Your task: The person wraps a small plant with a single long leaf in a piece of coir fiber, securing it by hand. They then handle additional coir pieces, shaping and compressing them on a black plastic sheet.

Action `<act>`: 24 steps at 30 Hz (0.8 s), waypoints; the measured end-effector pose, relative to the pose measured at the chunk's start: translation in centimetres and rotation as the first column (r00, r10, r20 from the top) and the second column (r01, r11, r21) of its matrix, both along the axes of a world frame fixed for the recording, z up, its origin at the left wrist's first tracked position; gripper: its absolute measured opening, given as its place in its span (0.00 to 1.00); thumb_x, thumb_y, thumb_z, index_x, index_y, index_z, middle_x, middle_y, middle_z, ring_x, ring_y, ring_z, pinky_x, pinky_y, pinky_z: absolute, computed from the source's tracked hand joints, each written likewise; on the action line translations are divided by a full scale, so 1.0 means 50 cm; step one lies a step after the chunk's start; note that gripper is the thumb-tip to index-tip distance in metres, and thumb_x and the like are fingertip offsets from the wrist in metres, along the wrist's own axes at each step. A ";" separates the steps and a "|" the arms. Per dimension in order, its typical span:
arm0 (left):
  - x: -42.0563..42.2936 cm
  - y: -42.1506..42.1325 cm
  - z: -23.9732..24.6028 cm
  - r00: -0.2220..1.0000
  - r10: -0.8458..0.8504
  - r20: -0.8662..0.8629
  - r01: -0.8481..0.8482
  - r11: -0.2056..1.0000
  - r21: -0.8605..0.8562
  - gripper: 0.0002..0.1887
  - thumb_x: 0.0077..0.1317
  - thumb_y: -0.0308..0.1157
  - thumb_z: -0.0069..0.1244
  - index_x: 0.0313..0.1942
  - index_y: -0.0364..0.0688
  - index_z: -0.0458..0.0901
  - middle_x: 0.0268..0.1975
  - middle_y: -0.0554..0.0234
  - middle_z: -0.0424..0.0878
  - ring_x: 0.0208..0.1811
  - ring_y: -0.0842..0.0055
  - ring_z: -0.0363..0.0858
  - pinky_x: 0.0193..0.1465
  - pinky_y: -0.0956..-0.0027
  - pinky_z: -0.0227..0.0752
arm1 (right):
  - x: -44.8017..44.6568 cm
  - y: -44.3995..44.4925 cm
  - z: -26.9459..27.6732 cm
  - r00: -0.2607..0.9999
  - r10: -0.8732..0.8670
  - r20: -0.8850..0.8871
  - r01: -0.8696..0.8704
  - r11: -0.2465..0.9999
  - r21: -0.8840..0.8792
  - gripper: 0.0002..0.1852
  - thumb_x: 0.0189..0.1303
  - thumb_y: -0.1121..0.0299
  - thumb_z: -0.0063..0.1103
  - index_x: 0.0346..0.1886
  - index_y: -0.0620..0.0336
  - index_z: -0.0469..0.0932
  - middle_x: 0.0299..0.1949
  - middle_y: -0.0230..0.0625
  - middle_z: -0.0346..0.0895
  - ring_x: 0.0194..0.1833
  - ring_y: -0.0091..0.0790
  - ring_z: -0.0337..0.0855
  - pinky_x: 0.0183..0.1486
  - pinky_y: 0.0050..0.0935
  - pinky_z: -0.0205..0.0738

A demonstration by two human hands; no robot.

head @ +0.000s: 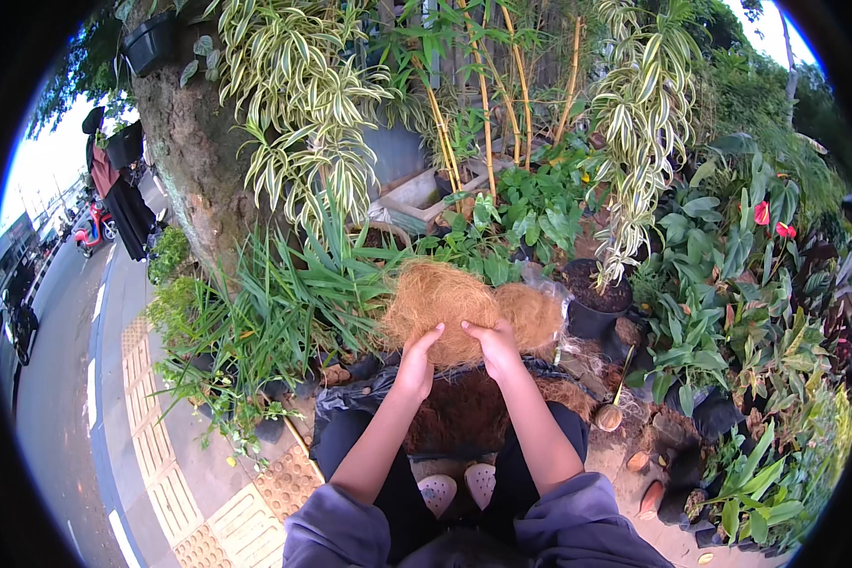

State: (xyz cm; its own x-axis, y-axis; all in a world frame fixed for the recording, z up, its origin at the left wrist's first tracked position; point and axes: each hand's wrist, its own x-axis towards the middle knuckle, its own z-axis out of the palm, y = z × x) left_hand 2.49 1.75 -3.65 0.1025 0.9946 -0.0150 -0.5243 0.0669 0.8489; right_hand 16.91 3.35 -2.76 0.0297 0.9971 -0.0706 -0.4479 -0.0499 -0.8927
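Both of my hands grip a wad of brown coconut fibre [440,302] in front of me, thumbs on top and fingers hidden beneath it. My left hand [419,362] has its near left side, and my right hand [497,348] its near right side. Just right of the wad lies a second clump of coconut fibre [532,316], partly over clear plastic [550,284]. Under my forearms, dark brown soil or ground fibre [454,412] fills a black plastic sheet or bag [351,397] between my knees.
A black plant pot [596,316] holding soil stands at right, near a stick-handled tool [610,415]. Leafy potted plants [703,341] line the right side. A tree trunk [199,156] rises at left beside the paved walkway [163,440]. A person [117,192] is near the road.
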 end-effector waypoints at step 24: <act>-0.011 -0.133 -0.021 0.653 -0.193 0.732 0.207 0.976 0.072 0.38 0.65 0.66 0.35 0.67 0.51 0.64 0.68 0.60 0.66 0.68 0.59 0.64 0.70 0.46 0.55 | -0.027 -0.154 0.107 0.380 -0.379 0.844 -0.293 0.815 0.499 0.32 0.63 0.53 0.55 0.66 0.58 0.62 0.70 0.48 0.54 0.73 0.51 0.49 0.73 0.49 0.45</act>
